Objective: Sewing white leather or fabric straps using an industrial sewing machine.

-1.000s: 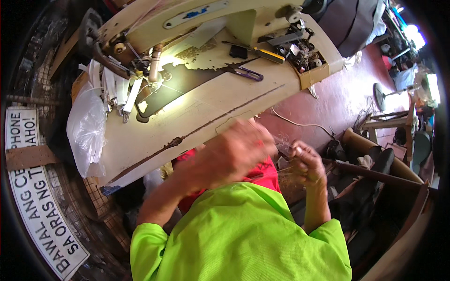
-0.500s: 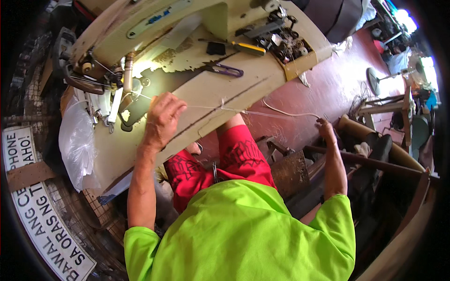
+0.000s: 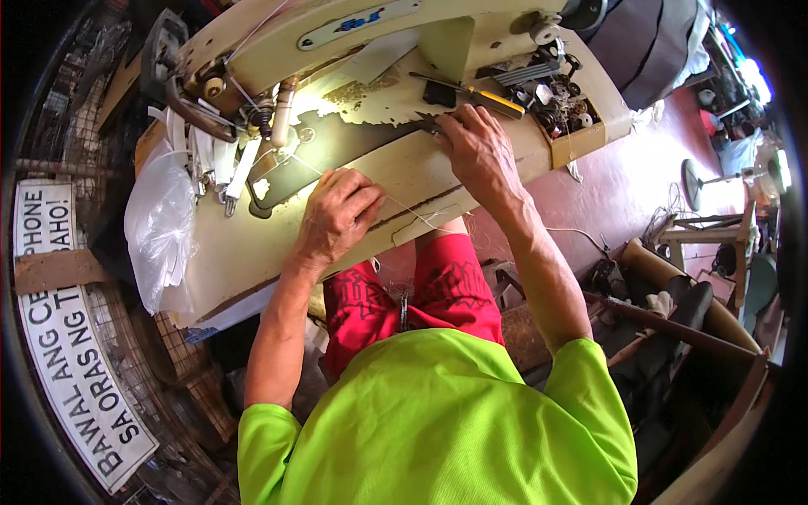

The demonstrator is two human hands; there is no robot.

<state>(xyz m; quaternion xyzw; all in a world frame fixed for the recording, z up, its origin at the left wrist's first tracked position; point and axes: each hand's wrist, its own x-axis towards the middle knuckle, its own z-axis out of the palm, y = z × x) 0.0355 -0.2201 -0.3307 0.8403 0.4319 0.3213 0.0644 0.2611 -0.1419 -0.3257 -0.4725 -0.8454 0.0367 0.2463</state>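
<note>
Pinched in my left hand (image 3: 337,215) is a white thread (image 3: 408,208), running from the sewing machine's needle area (image 3: 279,151) and drooping toward the front edge of the pale machine table (image 3: 223,269). My right hand (image 3: 475,151) is farther back on the table, fingers curled over the dark thread snips (image 3: 427,123), whose handle they hide. Just behind it lies a yellow-handled screwdriver (image 3: 497,103). A box (image 3: 576,141) of bobbins and metal parts sits to its right. White strips (image 3: 244,172) hang beside the needle.
A clear plastic bag (image 3: 160,240) hangs over the table's left end, beside a wire grille with a sign (image 3: 63,337). Dark fabric (image 3: 635,50) is heaped at upper right. On the right stand a floor fan (image 3: 692,185), a wooden frame (image 3: 707,236) and cardboard rolls (image 3: 707,311).
My right hand has moved from low on the right, off the table, up onto the snips, covering their handle. The thread that was stretched between both hands now sags from my left.
</note>
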